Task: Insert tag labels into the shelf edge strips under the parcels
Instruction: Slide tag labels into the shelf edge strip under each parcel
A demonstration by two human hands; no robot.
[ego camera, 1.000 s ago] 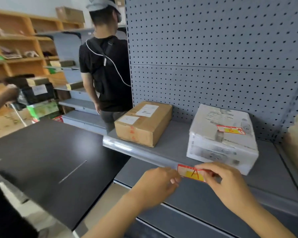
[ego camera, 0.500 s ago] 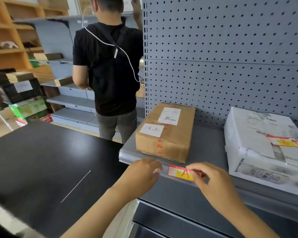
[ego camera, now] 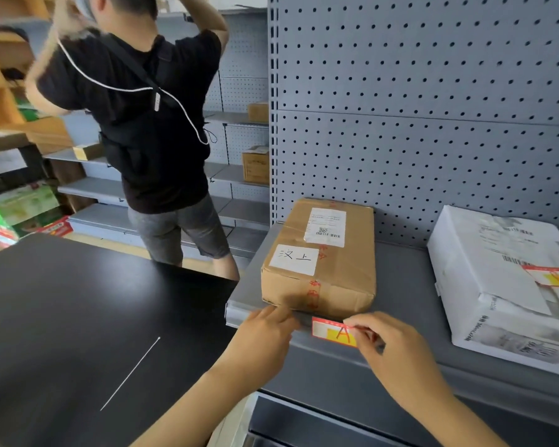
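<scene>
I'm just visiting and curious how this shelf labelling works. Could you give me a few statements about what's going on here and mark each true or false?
1. The right hand pinches a red and yellow tag label at the shelf edge strip. True.
2. The tag sits below the white parcel. False: it is under the brown cardboard parcel.
3. The left hand touches the strip left of the tag. True.
4. The brown parcel stands upright on its end. False: it lies flat on the shelf.
5. The white parcel carries a red and yellow tag on top. True.
</scene>
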